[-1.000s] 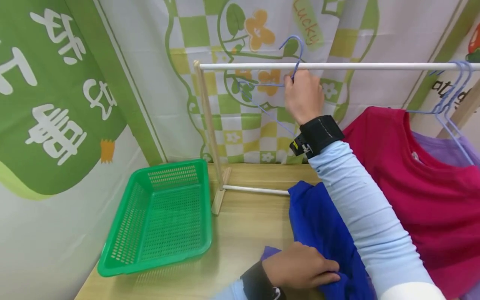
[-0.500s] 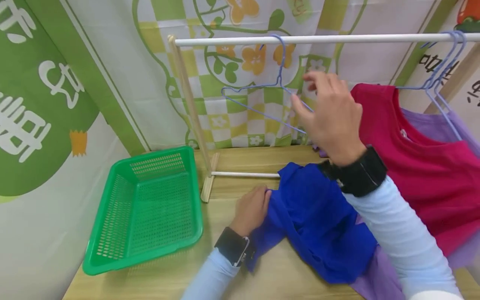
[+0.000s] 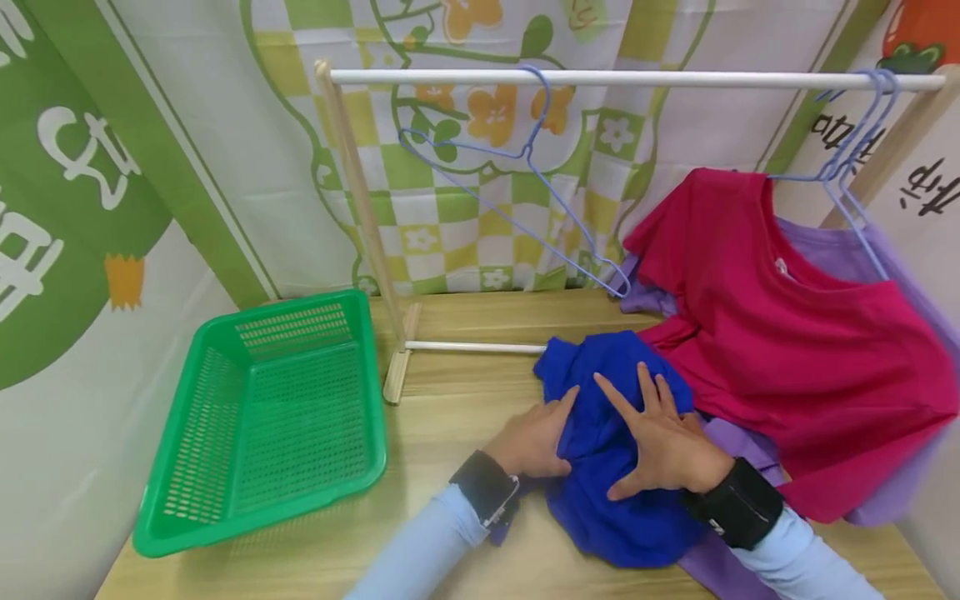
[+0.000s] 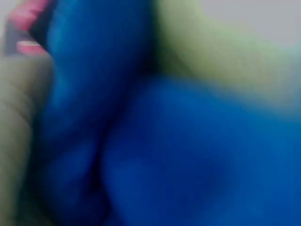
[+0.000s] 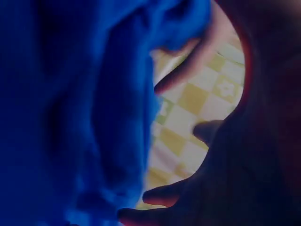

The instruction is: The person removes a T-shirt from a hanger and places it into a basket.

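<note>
While both hands sit on the crumpled blue garment (image 3: 615,442), the thing to read is how that cloth lies between them. It is heaped on the wooden surface (image 3: 465,417) directly under the hands, its bulk running from the rack's lower crossbar (image 3: 476,347) back toward the person, so its long axis points roughly away from the body rather than across it. The left hand (image 3: 534,440) rests at the garment's left edge with its forefinger stretched out over the cloth; whether the other fingers pinch a fold I cannot tell. The right hand (image 3: 660,437) lies flat on top, fingers spread and straight, pressing rather than gripping, and it covers more of the heap, so it is the nearer to the garment's middle. Both wrist views are filled with blurred blue cloth and add little. A red shirt (image 3: 787,333) hangs just to the right, touching the blue heap. An empty hanger (image 3: 517,192) hangs on the rail (image 3: 675,79) above, and a green basket (image 3: 277,417) stands well apart to the left.
</note>
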The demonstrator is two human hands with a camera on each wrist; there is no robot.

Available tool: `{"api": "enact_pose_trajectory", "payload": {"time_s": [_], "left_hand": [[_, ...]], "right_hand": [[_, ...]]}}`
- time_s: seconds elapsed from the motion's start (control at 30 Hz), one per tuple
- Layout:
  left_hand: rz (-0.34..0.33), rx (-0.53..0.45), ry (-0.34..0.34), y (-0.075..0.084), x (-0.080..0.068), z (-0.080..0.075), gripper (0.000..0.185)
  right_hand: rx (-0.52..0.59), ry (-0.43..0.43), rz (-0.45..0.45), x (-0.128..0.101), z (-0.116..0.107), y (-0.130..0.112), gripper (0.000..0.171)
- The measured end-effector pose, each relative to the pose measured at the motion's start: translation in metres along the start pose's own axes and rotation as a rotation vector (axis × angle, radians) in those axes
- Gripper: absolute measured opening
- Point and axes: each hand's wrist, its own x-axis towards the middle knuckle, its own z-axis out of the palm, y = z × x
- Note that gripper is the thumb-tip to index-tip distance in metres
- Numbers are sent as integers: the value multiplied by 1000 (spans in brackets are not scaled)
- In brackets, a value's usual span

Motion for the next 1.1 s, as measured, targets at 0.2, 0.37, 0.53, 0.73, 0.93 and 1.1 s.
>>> {"api": "enact_pose_trajectory", "payload": {"time_s": [0.2,0.37,0.53,0.73,0.93,1.1], "left_hand": [[1,-139,258,-4,-40,-33,38],[-73,-288,498,2,-82,-89,33],[-224,-260,690,11,-106,-137,33],[-266,-212,1152,11,-122,-188,55],[-5,-84,1522,8,-155,-226,58],[-340,31,1081,-19,-190,-221,59]], "right_hand": [[-9,68,-53,3,32,-5,154],[53,281,-249,24,45,-25,117],[237,376,-420,53,15,-69,59],[793,446,-360,87,-57,-173,29],[1236,275,-719,119,-90,-257,41],[772,-100,-646,136,-75,-266,96]]}}
